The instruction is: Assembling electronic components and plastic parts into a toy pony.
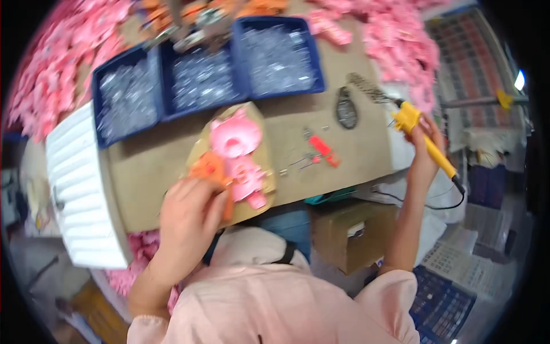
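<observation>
The person's left grip [190, 205] is closed around a molded orange plastic piece [209, 166] at the left side of a rounded tan board [245, 214], where a pink animal-shaped plastic shell [236, 136] lies. Well right of the board, the right grip [425, 137] wraps a yellow-handled soldering iron [437, 155]. Small red parts [320, 145] lie right of the board on the brown tabletop [137, 183]; three blue plastic trays [316, 69] sit beyond it.
</observation>
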`<state>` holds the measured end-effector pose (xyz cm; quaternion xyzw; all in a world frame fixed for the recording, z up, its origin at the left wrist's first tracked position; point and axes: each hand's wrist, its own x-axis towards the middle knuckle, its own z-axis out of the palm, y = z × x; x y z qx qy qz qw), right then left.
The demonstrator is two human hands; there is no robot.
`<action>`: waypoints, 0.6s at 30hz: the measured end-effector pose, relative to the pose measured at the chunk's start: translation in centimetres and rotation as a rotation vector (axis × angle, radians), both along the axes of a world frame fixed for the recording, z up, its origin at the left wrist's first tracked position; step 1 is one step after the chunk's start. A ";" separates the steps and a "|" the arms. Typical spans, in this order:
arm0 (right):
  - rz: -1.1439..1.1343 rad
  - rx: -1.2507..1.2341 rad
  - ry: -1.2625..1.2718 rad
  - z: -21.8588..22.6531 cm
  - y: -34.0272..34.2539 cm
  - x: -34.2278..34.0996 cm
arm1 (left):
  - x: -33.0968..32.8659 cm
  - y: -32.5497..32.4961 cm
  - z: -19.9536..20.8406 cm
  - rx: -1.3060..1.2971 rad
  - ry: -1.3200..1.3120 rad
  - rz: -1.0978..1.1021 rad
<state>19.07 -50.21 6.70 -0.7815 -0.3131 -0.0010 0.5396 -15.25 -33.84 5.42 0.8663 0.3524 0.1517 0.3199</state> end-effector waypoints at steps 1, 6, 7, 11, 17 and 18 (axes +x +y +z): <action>0.012 0.019 -0.038 -1.3 0.6 0.4 | 0.0 0.4 0.4 -0.001 -0.036 -0.006; -0.210 0.253 0.533 -7.1 -1.9 0.4 | -3.8 2.5 0.5 0.028 -0.060 0.164; -0.190 0.245 0.565 -7.4 -1.9 -0.8 | -4.2 2.3 0.5 0.033 -0.031 0.188; 0.434 -0.227 0.452 -3.4 4.2 -11.0 | -4.9 2.0 -0.9 -0.079 0.037 0.026; 1.360 -0.345 -0.293 -2.2 16.5 -16.0 | -4.9 2.0 -1.1 0.088 0.098 -0.232; 1.375 -0.373 -0.291 -2.1 16.7 -15.8 | -4.9 2.5 -0.6 0.088 0.083 -0.235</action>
